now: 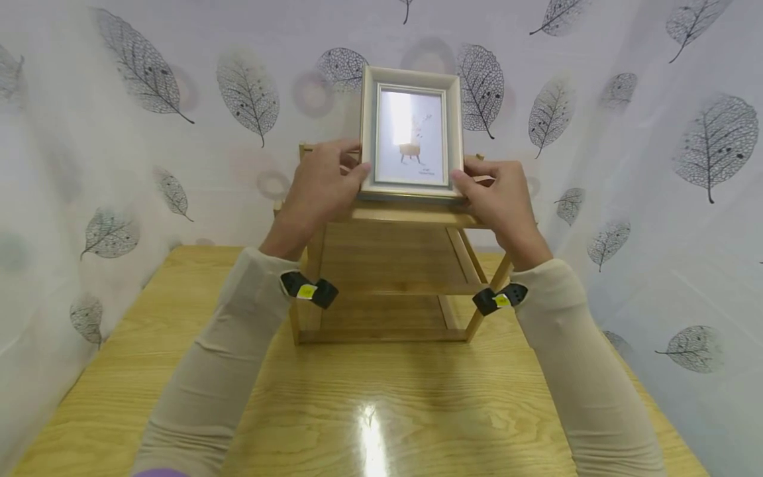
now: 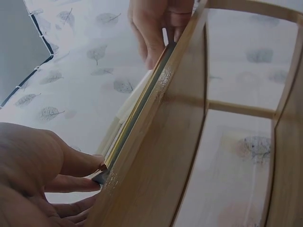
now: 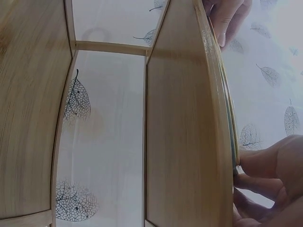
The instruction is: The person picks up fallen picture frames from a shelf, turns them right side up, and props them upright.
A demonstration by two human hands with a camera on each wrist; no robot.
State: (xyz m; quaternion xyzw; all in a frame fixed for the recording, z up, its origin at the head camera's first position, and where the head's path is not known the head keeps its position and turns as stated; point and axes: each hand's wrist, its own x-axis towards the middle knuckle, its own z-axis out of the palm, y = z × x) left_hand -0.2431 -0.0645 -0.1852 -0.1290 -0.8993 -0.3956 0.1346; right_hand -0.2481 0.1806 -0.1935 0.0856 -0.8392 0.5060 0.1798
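Note:
A cream picture frame (image 1: 412, 79) with a small chair-and-plant print stands upright, leaning slightly back, on the top board of a wooden shelf rack (image 1: 405, 288). My left hand (image 1: 324, 175) pinches its lower left edge, thumb in front and fingers behind. At the lower right edge, my right hand (image 1: 497, 192) pinches it the same way. In the left wrist view the bottom of the picture frame (image 2: 137, 109) runs along the rack's top board, with the left hand (image 2: 42, 165) at its near corner. The right wrist view shows the right hand (image 3: 270, 175) at the other corner.
The rack has lower boards below the top one and stands on a wood-grain table (image 1: 369, 391). A white curtain (image 1: 197, 152) printed with grey leaves hangs behind and on both sides. Dark wrist straps (image 1: 310, 290) sit over my sleeves.

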